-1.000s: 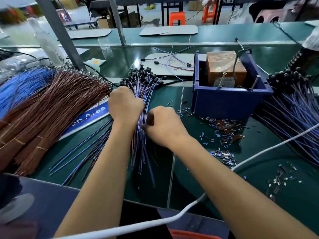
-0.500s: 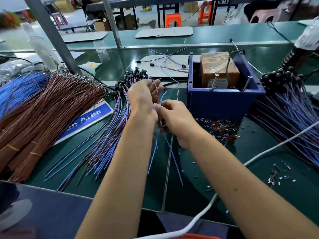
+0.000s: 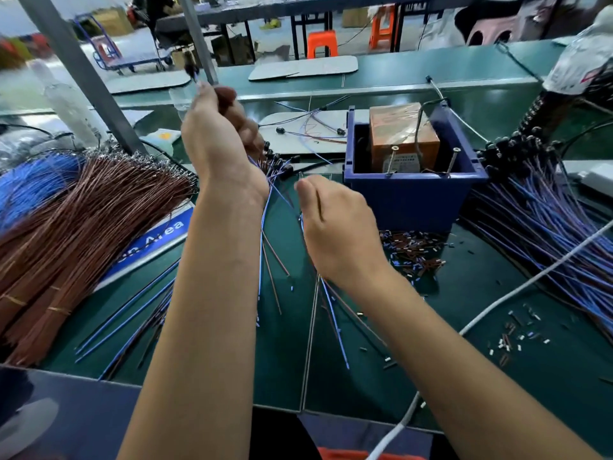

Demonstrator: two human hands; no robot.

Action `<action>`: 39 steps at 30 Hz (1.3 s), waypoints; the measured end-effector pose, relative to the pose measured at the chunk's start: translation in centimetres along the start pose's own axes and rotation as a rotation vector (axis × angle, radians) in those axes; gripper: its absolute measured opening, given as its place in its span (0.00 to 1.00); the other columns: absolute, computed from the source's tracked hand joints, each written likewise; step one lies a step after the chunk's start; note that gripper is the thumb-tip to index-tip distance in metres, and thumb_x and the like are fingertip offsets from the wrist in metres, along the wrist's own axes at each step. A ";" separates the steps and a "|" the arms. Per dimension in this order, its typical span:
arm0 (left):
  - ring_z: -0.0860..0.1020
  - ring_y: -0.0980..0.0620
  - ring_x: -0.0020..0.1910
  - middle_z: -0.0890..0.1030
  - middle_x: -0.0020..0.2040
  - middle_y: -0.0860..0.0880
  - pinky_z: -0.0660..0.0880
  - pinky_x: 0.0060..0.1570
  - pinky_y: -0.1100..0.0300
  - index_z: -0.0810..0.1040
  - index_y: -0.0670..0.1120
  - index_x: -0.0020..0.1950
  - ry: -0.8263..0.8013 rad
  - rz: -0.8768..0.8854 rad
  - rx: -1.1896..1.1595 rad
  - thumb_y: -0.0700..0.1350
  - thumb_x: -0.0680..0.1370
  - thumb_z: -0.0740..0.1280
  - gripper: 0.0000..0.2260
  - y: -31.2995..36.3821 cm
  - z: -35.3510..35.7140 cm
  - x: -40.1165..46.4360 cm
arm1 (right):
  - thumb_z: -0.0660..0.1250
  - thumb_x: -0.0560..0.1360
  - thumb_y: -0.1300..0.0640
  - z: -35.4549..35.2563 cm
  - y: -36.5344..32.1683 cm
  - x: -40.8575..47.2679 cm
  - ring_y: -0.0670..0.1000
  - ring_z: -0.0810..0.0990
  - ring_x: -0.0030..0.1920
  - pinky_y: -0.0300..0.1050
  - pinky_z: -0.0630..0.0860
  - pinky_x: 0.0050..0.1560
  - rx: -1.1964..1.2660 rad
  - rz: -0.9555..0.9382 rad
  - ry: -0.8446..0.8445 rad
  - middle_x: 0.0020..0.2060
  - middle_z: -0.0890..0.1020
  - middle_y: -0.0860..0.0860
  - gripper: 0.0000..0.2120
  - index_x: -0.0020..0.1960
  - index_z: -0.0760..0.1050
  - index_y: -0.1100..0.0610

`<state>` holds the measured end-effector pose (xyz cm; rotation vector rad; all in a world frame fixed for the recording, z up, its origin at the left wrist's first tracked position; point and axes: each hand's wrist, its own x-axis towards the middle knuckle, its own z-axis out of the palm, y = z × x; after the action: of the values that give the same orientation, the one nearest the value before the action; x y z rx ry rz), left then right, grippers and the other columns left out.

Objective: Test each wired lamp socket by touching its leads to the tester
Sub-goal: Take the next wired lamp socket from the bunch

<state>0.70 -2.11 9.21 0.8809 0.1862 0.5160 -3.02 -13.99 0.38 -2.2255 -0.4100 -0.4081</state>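
My left hand [image 3: 215, 137] is raised above the bench, shut on one wired lamp socket; its black head [image 3: 191, 68] shows blurred above my fingers, and its blue and brown wires [image 3: 263, 224] hang down. My right hand [image 3: 338, 234] is lower, fingers pinched on the wires, whose leads [image 3: 335, 320] trail below it. The tester is an orange box [image 3: 401, 127] in a blue bin [image 3: 408, 197], with two upright screws [image 3: 394, 157] at its front, right of my right hand. A heap of untested sockets [image 3: 282, 164] lies behind my left wrist.
Another pile of wired sockets [image 3: 537, 200] fans out at the right. Bundles of brown wire [image 3: 83, 220] and blue wire [image 3: 30, 180] lie at the left. Cut wire scraps [image 3: 411, 250] litter the green mat. A white cable [image 3: 517, 287] crosses the right, and a grey post [image 3: 83, 71] stands at the back left.
My left hand has lifted up and away from the heap, pulling one socket out. My right hand has slid right along its wires, toward the blue bin.
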 end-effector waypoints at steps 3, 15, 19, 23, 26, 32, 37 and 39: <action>0.66 0.54 0.25 0.67 0.29 0.51 0.64 0.28 0.61 0.72 0.45 0.42 0.022 0.081 -0.066 0.48 0.88 0.55 0.17 0.7 1.1 -0.1 | 0.58 0.87 0.49 -1.8 -0.7 0.2 0.58 0.84 0.37 0.59 0.80 0.44 0.592 0.082 -0.258 0.38 0.85 0.56 0.17 0.51 0.77 0.61; 0.61 0.55 0.26 0.66 0.31 0.52 0.58 0.25 0.60 0.71 0.47 0.43 -0.171 0.506 0.298 0.46 0.88 0.55 0.15 -1.7 -0.4 -1.8 | 0.73 0.79 0.61 -10.6 11.9 -1.7 0.46 0.73 0.26 0.34 0.70 0.28 0.521 0.163 -0.058 0.29 0.83 0.52 0.06 0.44 0.83 0.62; 0.78 0.49 0.36 0.81 0.39 0.50 0.73 0.34 0.51 0.81 0.44 0.46 -0.662 0.833 0.922 0.45 0.85 0.62 0.12 -8.1 -0.5 -5.2 | 0.73 0.79 0.60 -10.0 13.2 -2.8 0.42 0.77 0.29 0.32 0.72 0.35 0.378 0.066 0.108 0.32 0.85 0.50 0.06 0.44 0.84 0.57; 0.84 0.43 0.47 0.85 0.47 0.47 0.78 0.44 0.46 0.82 0.43 0.59 -0.907 0.778 1.172 0.47 0.86 0.61 0.12 -12.7 -1.8 -7.2 | 0.73 0.80 0.61 -9.4 13.3 -3.1 0.39 0.77 0.30 0.30 0.72 0.36 0.397 -0.010 0.090 0.32 0.84 0.48 0.09 0.42 0.83 0.52; 0.77 0.43 0.33 0.78 0.34 0.50 0.74 0.35 0.46 0.79 0.41 0.46 -0.879 0.737 1.153 0.48 0.86 0.62 0.14 -13.9 -2.6 -7.1 | 0.73 0.79 0.62 -8.9 13.3 -3.1 0.40 0.76 0.28 0.29 0.70 0.33 0.494 0.011 0.049 0.31 0.84 0.50 0.10 0.41 0.83 0.51; 0.67 0.47 0.30 0.69 0.31 0.52 0.68 0.31 0.47 0.72 0.40 0.38 -0.709 0.783 1.125 0.46 0.85 0.65 0.17 -14.1 -3.9 -6.2 | 0.75 0.78 0.58 -8.6 14.2 -3.0 0.46 0.74 0.25 0.36 0.72 0.29 0.599 0.231 0.075 0.34 0.87 0.55 0.05 0.44 0.84 0.57; 0.71 0.53 0.34 0.71 0.35 0.57 0.69 0.35 0.54 0.78 0.44 0.43 -0.730 0.716 1.065 0.47 0.84 0.67 0.11 -14.3 -3.9 -6.4 | 0.74 0.79 0.58 -8.2 14.1 -3.1 0.46 0.74 0.24 0.35 0.71 0.27 0.624 0.239 0.055 0.33 0.85 0.56 0.06 0.43 0.83 0.57; 0.72 0.56 0.35 0.73 0.35 0.57 0.69 0.36 0.57 0.80 0.45 0.44 -0.741 0.688 1.019 0.44 0.83 0.69 0.08 -14.4 -3.8 -6.6 | 0.73 0.80 0.58 -8.2 13.9 -3.2 0.47 0.74 0.23 0.36 0.71 0.26 0.611 0.215 0.060 0.32 0.85 0.56 0.07 0.43 0.82 0.56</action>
<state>-1.27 -10.30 -4.69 2.1003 -0.6179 0.6931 -1.30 -29.36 -5.25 -1.6347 -0.2197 -0.1968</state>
